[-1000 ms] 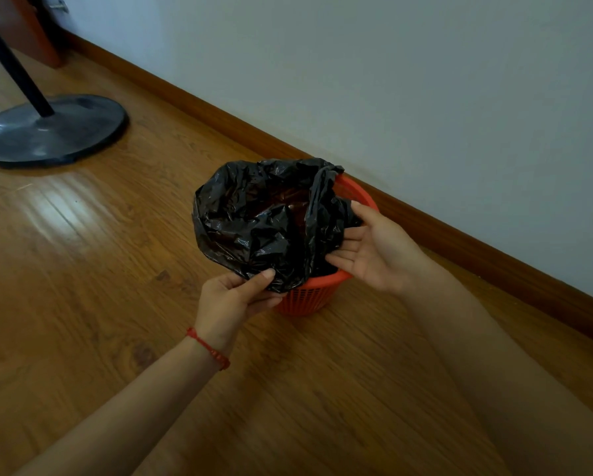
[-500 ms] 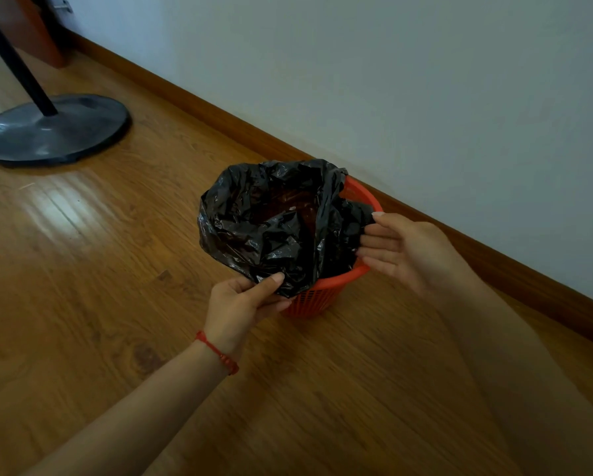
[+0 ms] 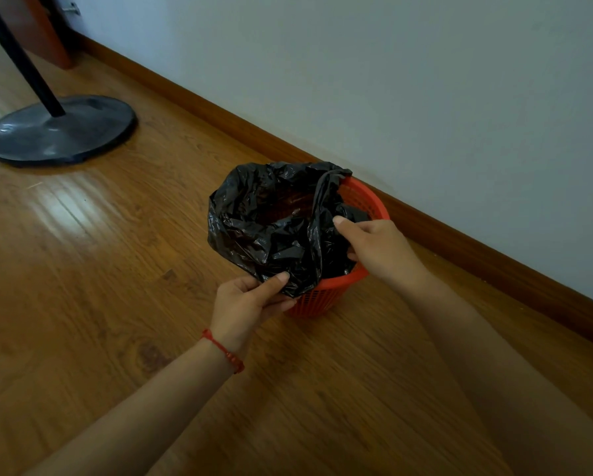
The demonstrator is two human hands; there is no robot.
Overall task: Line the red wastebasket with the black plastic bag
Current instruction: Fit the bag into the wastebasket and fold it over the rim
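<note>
A red mesh wastebasket (image 3: 367, 201) stands on the wooden floor close to the wall. A crumpled black plastic bag (image 3: 271, 231) sits in its mouth, folded over the left and near rim, while the right rim shows bare red. My left hand (image 3: 250, 300) pinches the bag's edge at the near rim, thumb on top. My right hand (image 3: 377, 249) reaches into the basket's right side, fingers curled on the bag's loose edge there.
A round black stand base (image 3: 58, 132) with a slanted black pole (image 3: 17, 56) sits on the floor at the far left. A brown baseboard (image 3: 494, 262) runs along the white wall just behind the basket. A brown door edge (image 3: 48, 36) shows at the top left.
My right hand went from open beside the basket to reaching over the right rim and curling onto the bag. My left hand kept its pinch at the near rim.
</note>
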